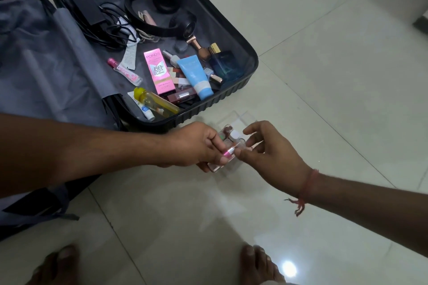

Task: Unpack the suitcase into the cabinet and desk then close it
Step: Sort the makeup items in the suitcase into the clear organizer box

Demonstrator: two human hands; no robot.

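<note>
A black suitcase (231, 93) lies open on the floor with grey lining. Its right half holds black headphones (162, 9), black cables (108, 28), a pink BB cream box (158, 71), a blue tube (196, 76), a yellow bottle (157, 103), a dark blue perfume bottle (223, 65) and several other small cosmetics. Just in front of the suitcase a clear plastic organiser (234, 122) holds small bottles. My left hand (196, 146) pinches a small pink lipstick (228, 152) over it. My right hand (271, 152) touches the lipstick's other end with thumb and finger.
The left suitcase half (41, 58) shows only grey lining and straps. Pale glossy floor tiles (324, 76) spread to the right and front. My bare feet (259, 266) stand at the bottom edge. A dark object (420, 24) sits at the far right edge.
</note>
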